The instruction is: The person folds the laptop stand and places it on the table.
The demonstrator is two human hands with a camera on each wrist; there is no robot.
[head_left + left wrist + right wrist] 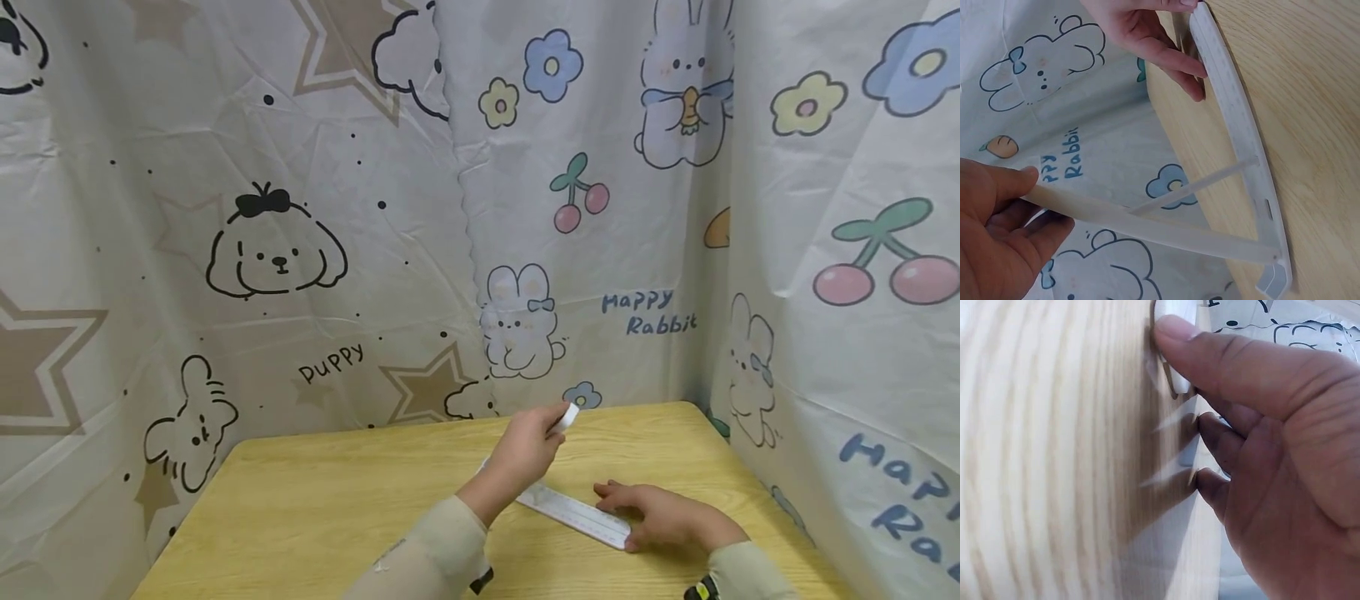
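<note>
- Holding: left hand [528, 447], thumb and fingers pinching the raised free end of a slim white plastic upper arm [1166, 234].
- Gripping: right hand [667, 518], thumb and fingers bent about the near-right end of a long flat white plastic base bar [576, 517].
- Location: base bar lying right of centre on a yellow wood-grain table [337, 500], its long axis slanting from near the far edge's middle towards the right edge.
- Key relation: upper arm tilted above base bar, joined at the end farthest from the right hand; left hand nearer the far edge.
- Fittings: thin pale strut [1194, 186] spanning both parts; base bar smooth, slotted, round-ended, faintly lined lengthwise.
- Backdrop: creased printed white fabric curtain [405, 275].
</note>
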